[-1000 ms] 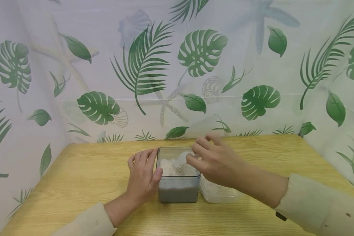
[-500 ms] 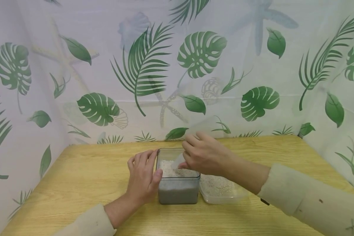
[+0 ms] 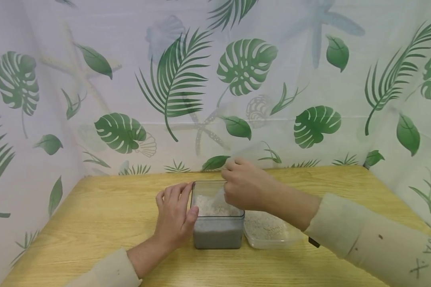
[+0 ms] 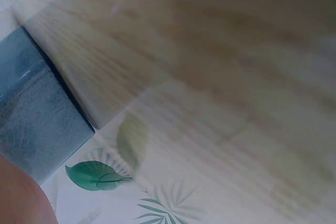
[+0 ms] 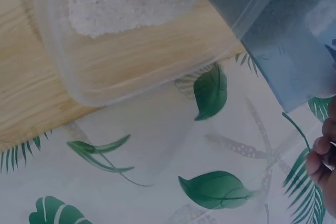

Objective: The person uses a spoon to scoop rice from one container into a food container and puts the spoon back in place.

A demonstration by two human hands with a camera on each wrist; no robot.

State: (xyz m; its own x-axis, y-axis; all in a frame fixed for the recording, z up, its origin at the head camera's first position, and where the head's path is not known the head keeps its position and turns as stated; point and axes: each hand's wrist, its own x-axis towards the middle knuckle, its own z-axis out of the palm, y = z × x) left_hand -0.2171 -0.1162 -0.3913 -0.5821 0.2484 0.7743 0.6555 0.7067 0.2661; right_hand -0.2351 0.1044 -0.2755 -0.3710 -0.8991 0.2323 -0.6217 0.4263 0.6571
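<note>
Scoop (image 3: 220, 197) slants at the rice (image 3: 204, 202) inside the tinted bin (image 3: 218, 235). Gripping it, the right hand (image 3: 249, 185) has moved inward, likely working the grains; the loosely spread left hand (image 3: 174, 211) touches the bin.

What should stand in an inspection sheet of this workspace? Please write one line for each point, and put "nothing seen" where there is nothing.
Surface: table with light wood grain.
Job's things: blue-grey container, upright, with pale rice-like grains inside; shallow clear tub at its right, also holding grains. Whether the two touch cannot be told.
Clutter: nothing seen.
Grips: left grip rests against the container's left side; right grip pinches a translucent utensil, which reaches into the container.
Cables: nothing seen.
Surroundings: pale backdrop printed with green leaves, starfish and shells.
</note>
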